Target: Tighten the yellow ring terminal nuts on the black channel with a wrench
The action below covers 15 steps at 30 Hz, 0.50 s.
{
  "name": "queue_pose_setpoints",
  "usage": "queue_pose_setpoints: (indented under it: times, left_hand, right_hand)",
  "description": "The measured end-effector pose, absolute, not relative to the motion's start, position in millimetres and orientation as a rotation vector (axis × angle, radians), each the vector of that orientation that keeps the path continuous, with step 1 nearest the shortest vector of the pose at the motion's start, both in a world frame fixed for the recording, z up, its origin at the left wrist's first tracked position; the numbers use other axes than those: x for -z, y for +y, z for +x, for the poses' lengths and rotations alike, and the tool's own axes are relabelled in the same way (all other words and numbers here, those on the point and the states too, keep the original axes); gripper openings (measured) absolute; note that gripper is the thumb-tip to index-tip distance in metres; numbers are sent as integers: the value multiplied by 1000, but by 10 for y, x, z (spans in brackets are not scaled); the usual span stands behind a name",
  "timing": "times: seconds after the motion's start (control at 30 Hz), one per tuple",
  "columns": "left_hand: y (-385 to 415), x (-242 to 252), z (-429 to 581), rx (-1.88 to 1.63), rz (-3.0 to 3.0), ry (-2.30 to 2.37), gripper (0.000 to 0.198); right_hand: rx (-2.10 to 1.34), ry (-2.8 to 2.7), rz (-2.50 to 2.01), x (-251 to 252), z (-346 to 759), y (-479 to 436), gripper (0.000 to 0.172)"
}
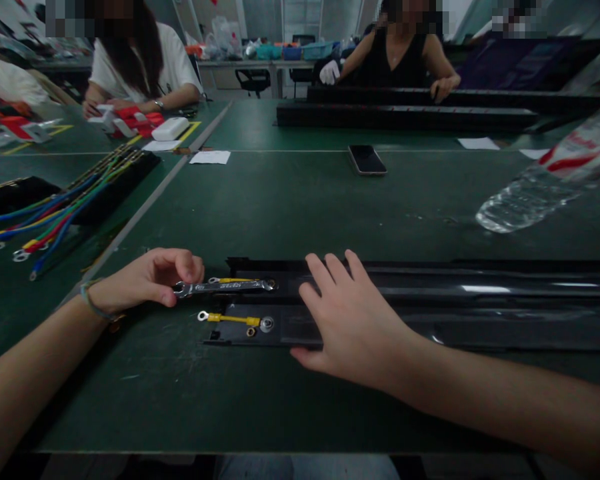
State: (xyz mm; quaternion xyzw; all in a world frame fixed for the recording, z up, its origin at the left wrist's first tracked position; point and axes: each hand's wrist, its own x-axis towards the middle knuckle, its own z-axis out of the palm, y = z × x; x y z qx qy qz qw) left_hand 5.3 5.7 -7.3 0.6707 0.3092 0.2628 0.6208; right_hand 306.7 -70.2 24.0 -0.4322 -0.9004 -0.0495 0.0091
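My left hand (173, 277) pinches the open end of a silver combination wrench (227, 287) between thumb and fingers. The wrench's far end meets a nut on the rear of two long black metal channels (300, 327), which lie side by side. Partly hidden behind the wrench is a yellow wire with a ring terminal (213, 281). On the front channel, a short yellow wire (234, 319) runs from a bolt and washer (267, 324) out past the channel's end, beside a small brass nut (251, 331). My right hand (353, 320) lies across both channels, fingers spread, thumb at the near edge.
A phone (367, 160) lies beyond the channels, and a water bottle (545, 177) rests at right. Coloured cables with ring terminals (75, 207) occupy the left side. Across the table, one person handles red and white parts (130, 121); another, with one white glove, touches long black channels (405, 117).
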Motion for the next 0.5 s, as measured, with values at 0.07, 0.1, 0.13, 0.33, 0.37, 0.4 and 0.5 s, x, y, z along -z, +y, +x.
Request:
queue_pose_setpoints:
  times: [0.07,0.1,0.13,0.33,0.37,0.4,0.5]
  left_hand:
    - [61,85,50,-627,1518,736,18]
    - [61,90,49,-645,1508,742,18]
    - [61,96,46,-665,1497,754,18]
    - [72,137,42,-849,1422,922,18]
    - [77,143,46,-874,1399,956,18]
    - [82,147,51,-892,1376,989,18]
    - [92,142,77,-903,1330,1062,20]
  right_hand:
    - [153,-2806,-1348,-239,3066,-703,65]
    - [152,-2803,-1349,-239,3067,-704,65]
    - [151,-2800,-1350,-239,3068,-705,64]
    - [133,-2801,-1348,-248,3068,-710,64]
    - [131,-2801,-1350,-249,3065,-710,64]
    - [129,-2803,-1353,-249,3063,-710,64]
    - [136,-2805,-1363,-248,3056,-707,64]
